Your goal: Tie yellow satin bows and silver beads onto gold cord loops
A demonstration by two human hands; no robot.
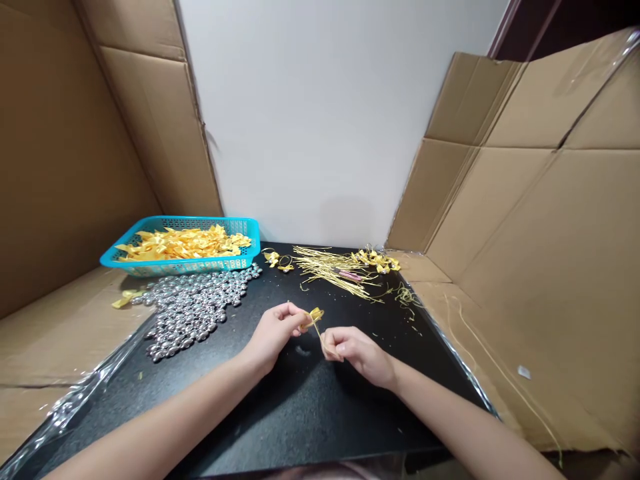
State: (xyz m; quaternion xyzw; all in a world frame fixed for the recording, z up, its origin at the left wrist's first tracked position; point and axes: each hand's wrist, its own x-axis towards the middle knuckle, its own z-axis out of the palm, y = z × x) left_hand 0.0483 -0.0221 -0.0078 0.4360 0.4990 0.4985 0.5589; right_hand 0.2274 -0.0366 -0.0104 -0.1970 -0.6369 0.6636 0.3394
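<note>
My left hand (273,332) pinches a small yellow ribbon bow (315,315) just above the black table top (300,407). A thin gold cord (320,335) runs down from the bow into my right hand (356,352), whose fingers are closed on it. Both hands hover near the table's middle, about a hand's width apart.
A turquoise basket (185,267) full of yellow ribbon pieces stands at the back left. Several silver bells (195,308) are heaped in front of it. Gold cords (333,268) and finished bows (379,260) lie at the back. Cardboard walls (525,220) flank both sides.
</note>
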